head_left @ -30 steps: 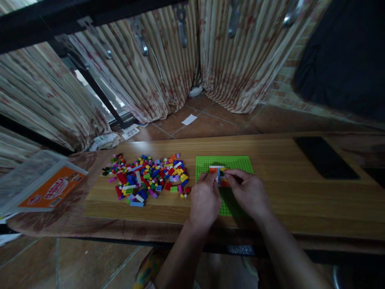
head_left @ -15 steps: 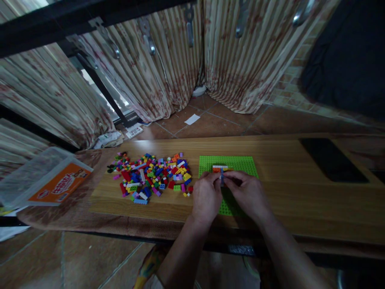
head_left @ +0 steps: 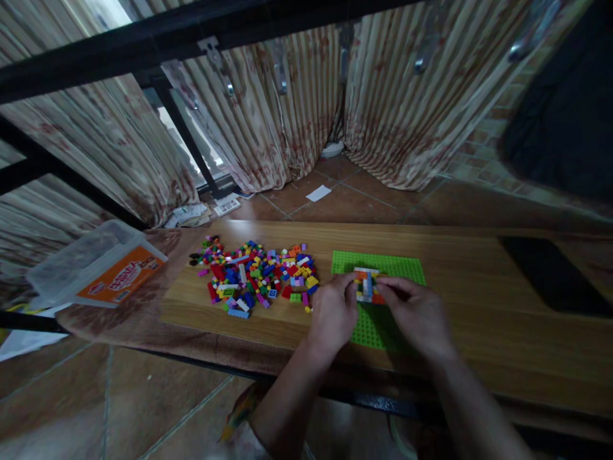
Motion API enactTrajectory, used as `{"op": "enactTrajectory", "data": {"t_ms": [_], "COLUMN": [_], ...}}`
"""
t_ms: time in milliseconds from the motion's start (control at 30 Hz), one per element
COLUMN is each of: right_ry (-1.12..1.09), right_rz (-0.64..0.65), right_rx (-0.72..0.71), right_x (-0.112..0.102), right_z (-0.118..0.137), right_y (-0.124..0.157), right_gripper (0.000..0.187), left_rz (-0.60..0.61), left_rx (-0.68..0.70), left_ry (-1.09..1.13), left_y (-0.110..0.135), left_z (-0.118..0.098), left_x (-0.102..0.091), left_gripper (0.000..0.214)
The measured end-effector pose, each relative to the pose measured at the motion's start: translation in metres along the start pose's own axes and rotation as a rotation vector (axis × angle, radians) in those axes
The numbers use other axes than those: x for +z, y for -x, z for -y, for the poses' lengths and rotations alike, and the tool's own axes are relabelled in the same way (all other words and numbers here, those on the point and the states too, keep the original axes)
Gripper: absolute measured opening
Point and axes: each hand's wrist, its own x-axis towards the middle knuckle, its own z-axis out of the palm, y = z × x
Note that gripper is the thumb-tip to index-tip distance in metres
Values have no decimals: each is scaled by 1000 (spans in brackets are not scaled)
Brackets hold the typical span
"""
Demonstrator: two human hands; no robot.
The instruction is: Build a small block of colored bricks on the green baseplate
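A green studded baseplate (head_left: 400,267) lies on the wooden table (head_left: 479,306). On it stands a small build of mixed-colour bricks (head_left: 366,285). My left hand (head_left: 334,313) has its fingers pinched at the build's left side. My right hand (head_left: 417,314) grips its right side with curled fingers. Both hands cover the near half of the plate. A loose pile of small coloured bricks (head_left: 256,275) lies left of the plate, a little apart from my left hand.
A clear plastic box with an orange label (head_left: 98,266) sits at the table's left end. A dark flat rectangle (head_left: 553,275) lies at the right. Striped curtains (head_left: 287,108) hang behind, above a tiled floor with scraps of paper (head_left: 318,193).
My view has shifted, so everything sits slightly further right and lower. Both hands stay on the brick build; more of its top shows between my fingers now.
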Motion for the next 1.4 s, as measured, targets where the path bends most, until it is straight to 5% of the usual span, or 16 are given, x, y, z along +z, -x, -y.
{"op": "enactTrajectory", "data": {"t_ms": [267,633,1167,1400], "right_ry": [75,116,117,103], "right_rz": [-124,-129,-142,-125], "right_rx": [7,23,-25,3], "right_x": [-13,-9,-3,-2], "right_z": [1,-2,-2,1], "right_y": [-4,-4,-5,-5], "right_gripper": [25,28,30,26], "left_rz": [-149,-6,240,263], "left_rx": [-157,-237,-166,-156], "left_ry": [-63,-134,-241,-499], "left_y": [-15,-17,-7,-2], "left_z": [24,52,55,45], "left_x": [-46,-91,-106,-104], "left_gripper": [23,25,29,29]}}
